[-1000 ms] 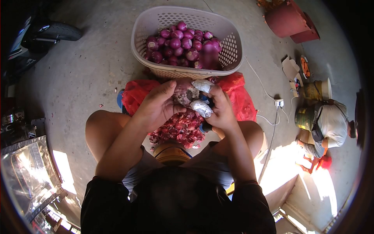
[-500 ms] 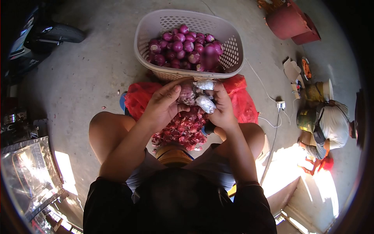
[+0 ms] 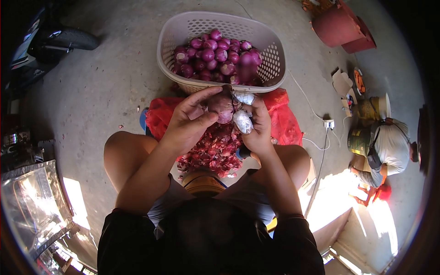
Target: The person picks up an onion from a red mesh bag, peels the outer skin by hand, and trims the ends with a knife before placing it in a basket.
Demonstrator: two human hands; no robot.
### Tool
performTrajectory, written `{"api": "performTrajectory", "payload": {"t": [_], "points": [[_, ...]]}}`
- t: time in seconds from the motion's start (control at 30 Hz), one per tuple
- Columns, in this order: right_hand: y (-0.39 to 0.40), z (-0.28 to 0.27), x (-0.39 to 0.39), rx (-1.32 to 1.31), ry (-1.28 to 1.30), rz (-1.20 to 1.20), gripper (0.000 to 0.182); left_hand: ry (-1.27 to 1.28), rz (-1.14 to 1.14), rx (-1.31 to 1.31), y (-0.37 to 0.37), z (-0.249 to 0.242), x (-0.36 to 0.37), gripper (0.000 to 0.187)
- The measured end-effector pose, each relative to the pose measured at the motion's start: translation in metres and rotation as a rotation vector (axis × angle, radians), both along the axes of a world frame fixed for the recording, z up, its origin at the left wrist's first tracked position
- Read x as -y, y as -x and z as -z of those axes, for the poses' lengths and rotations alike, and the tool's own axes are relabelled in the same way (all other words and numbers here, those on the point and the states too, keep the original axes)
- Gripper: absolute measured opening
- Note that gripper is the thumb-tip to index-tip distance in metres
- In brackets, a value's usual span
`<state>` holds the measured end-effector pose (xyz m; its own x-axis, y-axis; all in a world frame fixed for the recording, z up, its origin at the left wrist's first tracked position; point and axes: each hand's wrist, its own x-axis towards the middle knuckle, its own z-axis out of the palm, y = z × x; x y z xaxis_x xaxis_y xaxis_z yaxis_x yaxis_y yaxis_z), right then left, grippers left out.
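A red onion with dull, papery skin is gripped in my left hand, the fingers over its far side and the thumb on its near side. My right hand meets the onion's right side with thumb and forefinger, both tips wrapped in a silvery covering. Just beyond my hands stands a perforated grey basket with many shiny, peeled red onions in it. Below my hands lies a heap of loose onion skins, between my knees.
Red mesh sacking spreads on both sides of the skins. A power strip with cables lies on the floor at right. Another person bends over farther right, near buckets. A motorbike wheel is at upper left.
The onion has turned in my left hand and shows more of its broad side. My left fingers have shifted along its top, while my right hand stays at its right side.
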<state>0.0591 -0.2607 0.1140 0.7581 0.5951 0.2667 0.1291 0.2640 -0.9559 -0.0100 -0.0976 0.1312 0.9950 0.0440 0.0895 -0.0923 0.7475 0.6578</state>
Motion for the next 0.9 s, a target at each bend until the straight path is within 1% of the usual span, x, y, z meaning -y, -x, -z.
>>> {"api": "performTrajectory", "payload": {"t": [0.13,0.3,0.4,0.5,0.6,0.7,0.8,0.9], "points": [[0.005,0.000,-0.006,-0.028,-0.059,0.049,0.036,-0.035,-0.048,0.001,0.002,0.002,0.001,0.056],[0.014,0.005,-0.016,-0.166,-0.169,0.125,0.036,-0.058,-0.094,0.008,0.003,0.010,0.006,0.056],[0.013,0.008,-0.015,-0.263,-0.236,0.056,0.038,0.040,-0.144,0.022,0.000,0.012,0.013,0.051],[0.011,0.010,-0.011,-0.282,-0.275,-0.007,0.037,0.000,-0.138,0.106,-0.003,0.009,0.015,0.051],[0.010,0.004,-0.010,0.039,-0.034,0.106,0.037,0.117,-0.198,-0.015,-0.002,-0.008,0.019,0.048],[0.010,0.002,-0.009,0.054,-0.039,0.104,0.036,-0.012,0.003,-0.224,-0.001,-0.003,0.008,0.049],[0.008,0.008,-0.005,0.064,-0.022,0.113,0.037,-0.089,0.033,-0.202,-0.001,-0.008,0.004,0.049],[0.009,0.010,-0.008,-0.220,-0.230,-0.004,0.039,-0.193,-0.028,-0.126,0.000,-0.005,0.006,0.051]]}}
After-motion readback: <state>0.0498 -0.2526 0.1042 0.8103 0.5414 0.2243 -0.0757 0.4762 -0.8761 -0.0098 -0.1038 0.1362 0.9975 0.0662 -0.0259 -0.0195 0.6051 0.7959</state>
